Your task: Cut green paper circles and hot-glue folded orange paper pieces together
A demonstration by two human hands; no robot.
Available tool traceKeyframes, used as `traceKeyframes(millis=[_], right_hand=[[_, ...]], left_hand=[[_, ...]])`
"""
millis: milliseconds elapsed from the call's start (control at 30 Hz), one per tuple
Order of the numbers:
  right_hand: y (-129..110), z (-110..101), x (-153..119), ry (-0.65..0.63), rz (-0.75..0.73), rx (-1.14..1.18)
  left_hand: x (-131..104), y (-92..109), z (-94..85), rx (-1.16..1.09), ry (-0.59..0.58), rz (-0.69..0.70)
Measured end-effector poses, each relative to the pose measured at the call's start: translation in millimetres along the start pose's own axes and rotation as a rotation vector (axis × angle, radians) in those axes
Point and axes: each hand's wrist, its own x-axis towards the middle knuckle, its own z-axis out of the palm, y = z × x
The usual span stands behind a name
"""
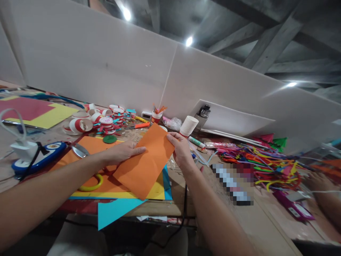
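Note:
Between both hands I hold a sheet of orange paper (146, 165), tilted above the worktable. My left hand (124, 153) grips its left edge, thumb on top and the other fingers underneath. At the upper right corner, my right hand (179, 145) pinches the sheet between thumb and fingers. Under it lies a stack of orange, yellow and blue paper (157, 190). A yellow loop handle (93, 183) and a metal blade (80, 150), apparently scissors, rest on the stack near my left forearm. A turquoise paper piece (117, 211) sticks out over the table's front edge.
Red-and-white paper cup pieces (106, 124) crowd the back left. Stacked white cups (189, 125) and a dark bottle (204, 113) stand behind my right hand. Colourful pipe cleaners (277, 170) spread rightward, near another person's hand (319, 181). A blue-and-white power strip (39, 160) lies left.

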Motion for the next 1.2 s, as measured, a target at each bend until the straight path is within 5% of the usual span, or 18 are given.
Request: traceKeyframes(millis=[367, 1000, 1200], right_hand=[[-32.9, -9.3, -11.6, -0.287, 0.075, -0.542], [-26.1, -11.7, -10.7, -0.183, 0.051, -0.618], [-24.5, -16.1, -5.4, -0.077, 0.044, -0.557]], left_hand=[[-3.0, 21.8, -13.0, 0.401, -0.075, 0.010], [-1.2, 27.8, -4.3, 0.497, -0.043, -0.032], [-1.3, 26.0, -20.0, 0.472, -0.059, 0.008]])
